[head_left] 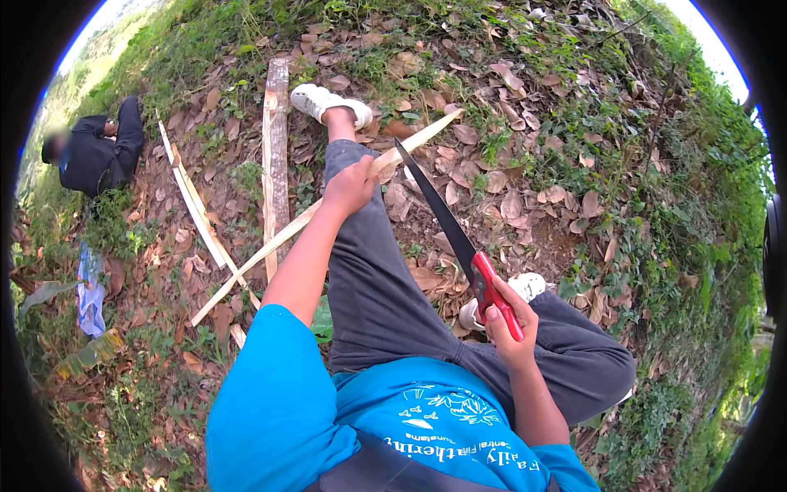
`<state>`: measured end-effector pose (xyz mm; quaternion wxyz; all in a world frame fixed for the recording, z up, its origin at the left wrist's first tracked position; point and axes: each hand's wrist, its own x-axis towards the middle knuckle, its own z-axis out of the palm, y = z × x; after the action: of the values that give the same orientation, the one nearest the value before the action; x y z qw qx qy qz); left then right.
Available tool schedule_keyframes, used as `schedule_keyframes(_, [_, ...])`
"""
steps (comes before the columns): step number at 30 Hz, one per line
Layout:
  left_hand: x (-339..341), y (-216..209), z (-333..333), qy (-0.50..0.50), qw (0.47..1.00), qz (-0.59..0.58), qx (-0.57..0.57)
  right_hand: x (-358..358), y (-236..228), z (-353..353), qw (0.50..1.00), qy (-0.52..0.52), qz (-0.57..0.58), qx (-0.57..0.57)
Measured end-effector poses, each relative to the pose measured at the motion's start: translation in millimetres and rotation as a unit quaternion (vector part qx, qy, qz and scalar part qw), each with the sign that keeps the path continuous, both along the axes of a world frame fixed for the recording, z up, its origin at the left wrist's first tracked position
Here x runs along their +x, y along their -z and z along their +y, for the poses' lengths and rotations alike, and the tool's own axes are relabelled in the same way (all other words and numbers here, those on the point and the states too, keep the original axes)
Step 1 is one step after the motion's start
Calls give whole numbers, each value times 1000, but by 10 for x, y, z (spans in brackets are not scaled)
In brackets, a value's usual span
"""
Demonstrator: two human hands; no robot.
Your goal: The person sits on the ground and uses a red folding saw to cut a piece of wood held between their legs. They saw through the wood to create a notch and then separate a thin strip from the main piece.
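Observation:
My left hand (352,185) is closed around a long, pale split strip of wood (426,135), near its far end. The strip slants from the ground at lower left up across my outstretched leg, its tapered end pointing to the upper right. In my right hand (515,330) is a handsaw (441,211) with a dark blade and a red handle, gripped by that handle. Its blade points up and to the left, with the tip close to the strip just beyond my left hand. Whether tip and strip touch, I cannot tell.
A bark-covered length of wood (277,148) lies beyond my left arm, with split pale pieces (195,197) farther left. Another person in dark clothes (94,156) sits at the far left. A blue and white plastic bag (90,291) lies nearer. Dry leaves (512,205) cover the ground.

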<state>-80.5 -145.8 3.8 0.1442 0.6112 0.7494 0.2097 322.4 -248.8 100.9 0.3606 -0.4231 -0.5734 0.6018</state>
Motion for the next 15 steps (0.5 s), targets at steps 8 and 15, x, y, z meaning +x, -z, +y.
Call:
schedule_keyframes(8, [22,304,190,-10,995,0,-102,-7,76,-19,1000,-24,4,-9])
schedule_keyframes(15, [182,336,192,-52,995,53,-61,-105,-39,103,999,-16,-27,43])
